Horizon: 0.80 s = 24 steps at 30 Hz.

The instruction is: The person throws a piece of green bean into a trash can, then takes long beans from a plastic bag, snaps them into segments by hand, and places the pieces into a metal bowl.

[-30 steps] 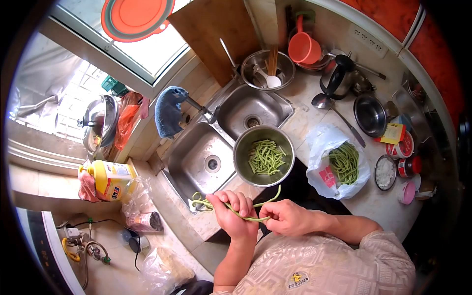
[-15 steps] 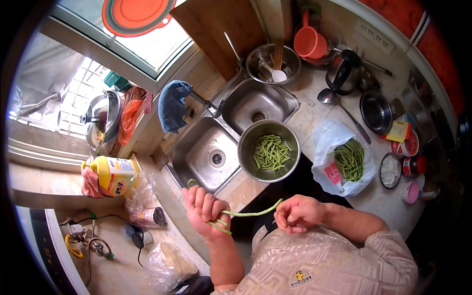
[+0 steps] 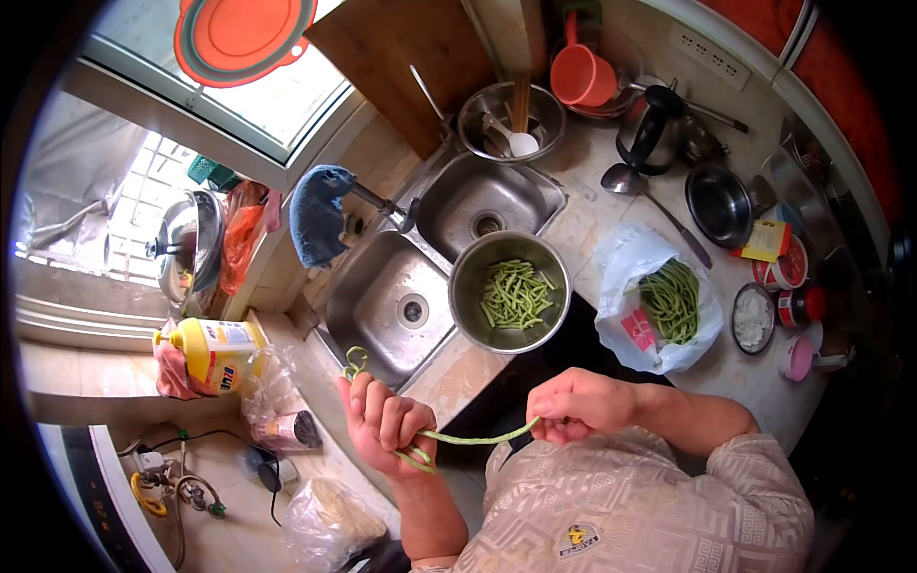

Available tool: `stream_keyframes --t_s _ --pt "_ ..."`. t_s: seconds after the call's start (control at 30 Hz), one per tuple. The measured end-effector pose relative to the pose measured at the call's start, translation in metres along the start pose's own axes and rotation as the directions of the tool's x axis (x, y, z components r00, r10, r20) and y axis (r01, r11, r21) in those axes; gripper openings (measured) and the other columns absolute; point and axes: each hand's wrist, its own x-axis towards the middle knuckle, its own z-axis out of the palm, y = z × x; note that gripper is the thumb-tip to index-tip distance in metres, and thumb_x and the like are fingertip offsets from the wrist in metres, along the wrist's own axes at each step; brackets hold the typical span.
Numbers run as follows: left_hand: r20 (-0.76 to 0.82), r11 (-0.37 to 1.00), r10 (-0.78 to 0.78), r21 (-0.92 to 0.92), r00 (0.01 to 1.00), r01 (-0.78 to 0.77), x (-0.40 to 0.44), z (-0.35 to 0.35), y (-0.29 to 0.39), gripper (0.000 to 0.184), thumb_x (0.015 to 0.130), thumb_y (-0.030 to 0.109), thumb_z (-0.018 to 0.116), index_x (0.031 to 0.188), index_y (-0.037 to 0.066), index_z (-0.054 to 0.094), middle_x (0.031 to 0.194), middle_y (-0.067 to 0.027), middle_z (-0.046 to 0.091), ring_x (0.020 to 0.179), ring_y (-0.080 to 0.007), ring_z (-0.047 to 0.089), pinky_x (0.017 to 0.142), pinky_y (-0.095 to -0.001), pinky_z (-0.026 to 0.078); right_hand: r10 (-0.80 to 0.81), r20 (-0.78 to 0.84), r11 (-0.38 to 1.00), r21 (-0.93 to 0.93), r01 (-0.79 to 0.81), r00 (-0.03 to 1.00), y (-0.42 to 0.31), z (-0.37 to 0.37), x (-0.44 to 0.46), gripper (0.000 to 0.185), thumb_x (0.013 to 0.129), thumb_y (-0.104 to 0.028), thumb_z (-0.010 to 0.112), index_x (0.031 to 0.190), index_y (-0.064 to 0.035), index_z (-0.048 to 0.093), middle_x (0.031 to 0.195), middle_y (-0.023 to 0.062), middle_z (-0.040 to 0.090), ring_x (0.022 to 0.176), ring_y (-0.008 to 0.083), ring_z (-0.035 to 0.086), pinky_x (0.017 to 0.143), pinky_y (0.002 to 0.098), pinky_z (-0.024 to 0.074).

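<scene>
Several long green beans [image 3: 478,440] are wrapped in the fingers of my left hand [image 3: 387,420], curling out above and below the fist. One bean stretches across to my right hand [image 3: 581,406], whose fingertips pinch its end. Both hands are in front of my body, below the sinks. Ahead of them a steel pot [image 3: 458,296] holds short cut bean pieces [image 3: 517,294]. To its right, a white plastic bag [image 3: 616,329] lies open with long whole beans [image 3: 671,301] inside.
A double steel sink [image 3: 368,296] lies beyond the hands, with a blue cloth [image 3: 320,215] on its faucet. A steel bowl [image 3: 554,124], ladle [image 3: 621,179], black bowl [image 3: 718,205] and jars stand along the counter. A yellow bottle [image 3: 224,353] is at left.
My left hand has moved left and away from my right hand, leaving one bean stretched between them. My right fingers, loose half a second ago, are now closed on its end.
</scene>
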Motion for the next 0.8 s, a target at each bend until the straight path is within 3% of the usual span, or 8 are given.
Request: stream_keyframes --t_s 0.1,0.13,0.23,0.3,0.37,0.5,0.67,0.8 --pt "-0.013 1.0 0.003 -0.001 1.0 -0.003 -0.002 -0.002 0.001 0.039 0.103 0.038 0.028 0.078 0.011 0.04 0.054 0.0026 0.033 0.035 -0.007 0.029 0.035 -0.0205 0.022 0.057 -0.187 0.998 0.044 -0.05 0.981 0.019 -0.016 0.003 0.021 0.095 -0.017 0.05 0.085 -0.0026 0.06 0.068 0.0019 0.057 0.051 0.0036 0.045 0.044 0.0184 0.0335" --pt "-0.014 1.0 0.007 -0.001 1.0 -0.007 -0.003 -0.003 0.003 0.039 0.103 0.038 0.028 0.077 0.011 0.04 0.054 0.0026 0.033 0.035 -0.0071 0.029 0.035 -0.0206 0.022 -0.011 -0.32 1.0 0.004 0.013 0.947 0.029 -0.023 0.007 0.018 0.094 -0.015 0.051 0.084 -0.0025 0.06 0.068 0.0021 0.058 0.051 0.0051 0.048 0.045 0.0194 0.038" --pt "-0.028 1.0 0.026 -0.001 0.999 -0.026 -0.006 -0.006 0.008 0.039 0.103 0.038 0.028 0.077 0.011 0.04 0.053 0.0026 0.032 0.035 -0.0071 0.029 0.035 -0.0208 0.022 -0.139 -0.686 0.988 -0.141 0.057 0.714 0.102 -0.075 0.03 0.017 0.092 -0.015 0.053 0.083 -0.002 0.059 0.072 0.003 0.058 0.057 0.0079 0.053 0.049 0.0222 0.0462" --pt "-0.031 1.0 0.026 0.008 0.999 -0.026 -0.008 -0.01 0.011 0.039 0.103 0.038 0.028 0.077 0.011 0.04 0.054 0.0026 0.033 0.035 -0.0071 0.029 0.035 -0.0208 0.022 -0.025 -0.75 1.0 -0.012 0.024 0.66 0.143 -0.101 0.03 0.018 0.091 -0.016 0.052 0.082 -0.0019 0.059 0.072 0.0031 0.058 0.058 0.009 0.054 0.051 0.0234 0.0474" --pt "-0.038 0.999 0.032 0.021 0.999 -0.031 -0.01 -0.011 0.013 0.039 0.104 0.038 0.027 0.078 0.011 0.041 0.054 0.0026 0.033 0.036 -0.0071 0.029 0.035 -0.0207 0.023 0.074 -0.673 0.995 0.101 -0.008 0.736 0.137 -0.086 0.02 0.022 0.093 -0.019 0.049 0.083 -0.0023 0.06 0.072 0.0027 0.059 0.057 0.0071 0.05 0.053 0.0212 0.0439" --pt "-0.066 0.998 -0.003 0.062 0.998 0.008 -0.012 -0.017 0.01 0.039 0.104 0.038 0.026 0.08 0.011 0.041 0.056 0.0024 0.034 0.036 -0.0071 0.03 0.036 -0.0205 0.024 -0.046 -0.272 0.996 0.062 0.065 0.961 0.084 -0.039 0.011 0.029 0.1 -0.021 0.04 0.099 0.0006 0.06 0.079 0.0044 0.061 0.062 0.0049 0.044 0.059 0.019 0.0385" --pt "-0.092 0.993 -0.057 0.101 0.994 0.067 -0.012 -0.019 0.004 0.04 0.104 0.039 0.024 0.081 0.011 0.042 0.056 0.0022 0.034 0.037 -0.0072 0.031 0.036 -0.0204 0.025 -0.249 -0.036 0.874 -0.44 0.208 0.968 0.029 -0.018 -0.003 0.032 0.099 -0.024 0.045 0.104 0.0028 0.06 0.079 0.0061 0.062 0.071 0.0131 0.057 0.068 0.0282 0.047" --pt "-0.12 0.989 -0.071 0.119 0.99 0.085 -0.013 -0.017 0.001 0.043 0.104 0.041 0.021 0.08 0.011 0.041 0.053 0.0019 0.034 0.037 -0.0081 0.031 0.037 -0.0211 0.026 -0.3 0.156 0.71 -0.622 0.329 0.941 0.009 -0.005 -0.012 0.024 0.093 -0.017 0.052 0.102 0.0041 0.06 0.084 0.0146 0.064 0.078 0.0271 0.063 0.07 0.0341 0.0492"
